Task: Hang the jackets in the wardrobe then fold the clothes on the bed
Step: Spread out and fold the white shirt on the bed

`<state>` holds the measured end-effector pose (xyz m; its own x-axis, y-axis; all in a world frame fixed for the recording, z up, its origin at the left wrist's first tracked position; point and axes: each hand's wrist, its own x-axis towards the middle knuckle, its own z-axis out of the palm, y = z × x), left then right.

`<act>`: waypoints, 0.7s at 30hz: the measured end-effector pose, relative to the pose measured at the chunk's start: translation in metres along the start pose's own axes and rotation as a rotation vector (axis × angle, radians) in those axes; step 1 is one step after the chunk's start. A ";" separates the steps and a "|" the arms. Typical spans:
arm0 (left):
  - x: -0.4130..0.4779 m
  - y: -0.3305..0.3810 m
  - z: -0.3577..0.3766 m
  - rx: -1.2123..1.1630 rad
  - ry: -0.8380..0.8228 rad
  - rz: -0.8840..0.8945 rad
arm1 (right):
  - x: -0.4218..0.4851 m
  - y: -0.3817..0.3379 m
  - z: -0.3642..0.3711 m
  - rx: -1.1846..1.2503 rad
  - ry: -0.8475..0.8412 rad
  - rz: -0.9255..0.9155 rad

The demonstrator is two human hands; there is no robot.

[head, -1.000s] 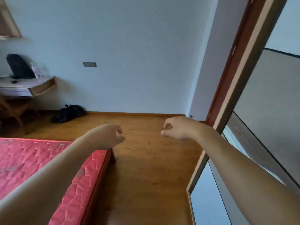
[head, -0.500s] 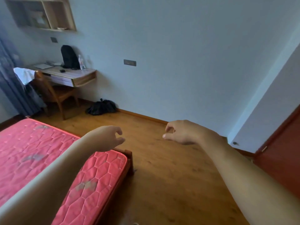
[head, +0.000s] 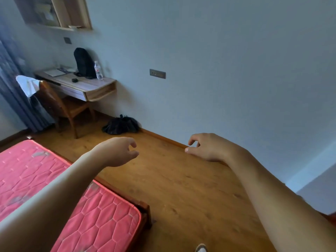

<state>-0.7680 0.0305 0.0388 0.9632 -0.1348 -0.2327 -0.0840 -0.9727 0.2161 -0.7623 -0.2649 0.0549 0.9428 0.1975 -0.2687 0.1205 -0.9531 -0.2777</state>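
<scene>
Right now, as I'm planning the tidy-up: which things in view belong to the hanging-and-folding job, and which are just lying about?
Job: red-mattress bed, no clothes on the part in view; left hand, right hand, both empty.
Lying about: desk, chair with white cloth, black backpack, water bottle, black bag on floor.

The bed (head: 145, 209) is being framed in dark brown wood, and its coral-red mattress (head: 101, 215) is being patterned by hexagon quilting and marked by grey worn patches. The floor (head: 181, 188) is being shown in warm orange-brown wood grain, the wall (head: 218, 70) in pale blue-grey. Light wood grain is being displayed by the tabletop (head: 87, 86), darker brown by the chair (head: 54, 100). A white cloth (head: 27, 85), a black backpack (head: 84, 62), a black bag (head: 121, 125) and a dark blue-grey curtain (head: 16, 106) are being seen.
</scene>
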 end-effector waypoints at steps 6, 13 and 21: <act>0.127 0.004 -0.013 -0.081 0.065 -0.109 | 0.156 0.041 -0.041 -0.040 -0.026 -0.110; 0.237 -0.007 -0.046 -0.147 0.124 -0.319 | 0.327 0.040 -0.107 -0.106 -0.060 -0.314; 0.313 -0.078 -0.066 -0.202 0.140 -0.537 | 0.488 -0.030 -0.113 -0.162 -0.177 -0.569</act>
<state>-0.4433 0.0766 0.0113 0.8829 0.4066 -0.2350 0.4622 -0.8407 0.2821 -0.2712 -0.1657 0.0361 0.6523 0.7072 -0.2726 0.6485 -0.7070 -0.2823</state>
